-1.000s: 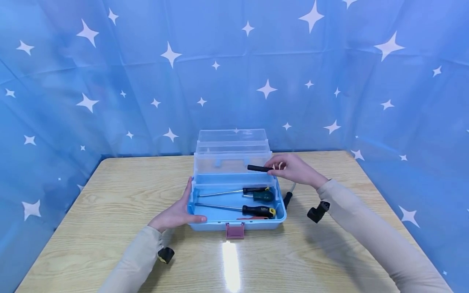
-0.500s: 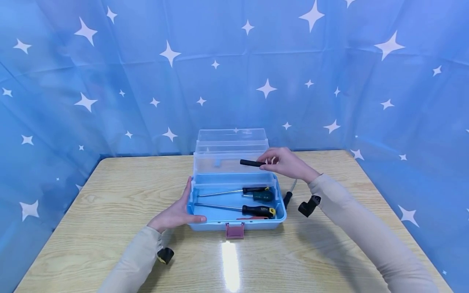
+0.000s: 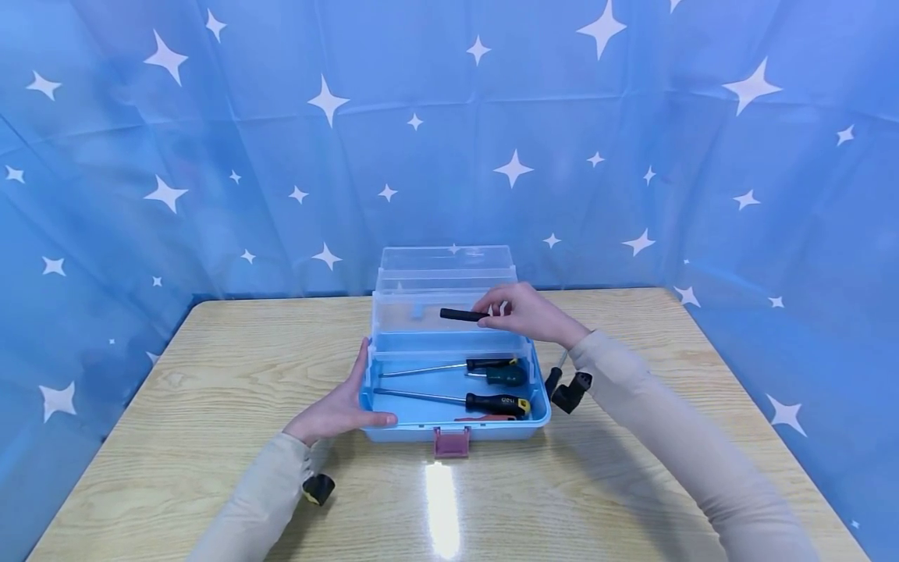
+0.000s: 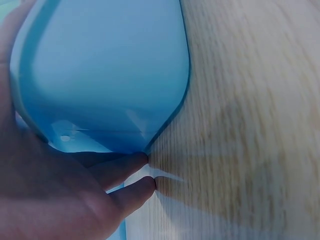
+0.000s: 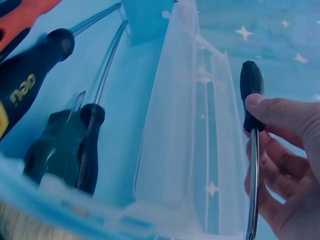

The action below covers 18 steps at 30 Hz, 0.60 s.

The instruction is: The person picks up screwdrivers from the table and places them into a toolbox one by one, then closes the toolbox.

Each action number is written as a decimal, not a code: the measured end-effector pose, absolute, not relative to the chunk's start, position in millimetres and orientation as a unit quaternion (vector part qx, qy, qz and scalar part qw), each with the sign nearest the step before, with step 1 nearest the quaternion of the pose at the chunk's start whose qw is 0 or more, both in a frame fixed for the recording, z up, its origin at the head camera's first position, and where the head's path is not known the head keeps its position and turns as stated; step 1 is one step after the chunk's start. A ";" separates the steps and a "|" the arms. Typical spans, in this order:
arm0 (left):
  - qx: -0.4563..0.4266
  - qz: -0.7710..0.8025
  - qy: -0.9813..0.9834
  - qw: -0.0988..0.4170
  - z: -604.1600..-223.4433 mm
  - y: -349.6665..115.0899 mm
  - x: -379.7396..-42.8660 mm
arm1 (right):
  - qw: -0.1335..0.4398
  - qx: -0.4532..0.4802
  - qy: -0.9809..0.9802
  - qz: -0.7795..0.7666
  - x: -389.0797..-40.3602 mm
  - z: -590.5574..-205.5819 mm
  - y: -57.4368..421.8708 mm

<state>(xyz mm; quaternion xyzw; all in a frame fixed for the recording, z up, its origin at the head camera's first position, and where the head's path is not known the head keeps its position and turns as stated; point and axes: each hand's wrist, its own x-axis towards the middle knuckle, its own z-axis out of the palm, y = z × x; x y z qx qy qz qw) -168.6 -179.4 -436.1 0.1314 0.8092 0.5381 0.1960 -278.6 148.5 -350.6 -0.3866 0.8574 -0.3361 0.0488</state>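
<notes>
My right hand (image 3: 518,311) pinches the black handle of a screwdriver (image 5: 251,97) between thumb and fingers, above the back of an open blue toolbox (image 3: 393,433). The handle points left in the head view; the metal shaft shows in the right wrist view. My left hand (image 3: 339,402) holds the toolbox's left end, thumb at the front rim and fingers along the outer wall. Inside the box lie a long black-and-yellow screwdriver (image 3: 495,403), a slimmer black-handled screwdriver (image 5: 90,145), a stubby dark green screwdriver (image 3: 504,375) and an orange-handled tool (image 5: 20,20), partly hidden.
The clear lid (image 3: 445,273) stands raised behind the box. Another black-handled screwdriver (image 3: 552,380) rests on the wooden table (image 3: 211,375) beside the box's right end. A purple latch (image 3: 451,443) hangs at the front. A blue star-patterned curtain (image 3: 421,78) hangs behind.
My right hand has moved left with the screwdriver, rising slightly, so the handle now hangs before the middle of the lid. My left hand stays on the toolbox.
</notes>
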 end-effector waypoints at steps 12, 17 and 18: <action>0.126 0.540 0.808 0.200 -434.9 -179.0 -167.7 | 0.059 -0.398 0.856 -0.323 -281.9 -352.3 122.8; 0.127 0.545 0.804 0.202 -435.0 -179.0 -167.9 | 0.058 -0.411 0.853 -0.316 -282.5 -354.4 113.4; 0.127 0.546 0.803 0.202 -435.0 -179.1 -167.9 | 0.059 -0.413 0.852 -0.315 -283.0 -355.1 111.5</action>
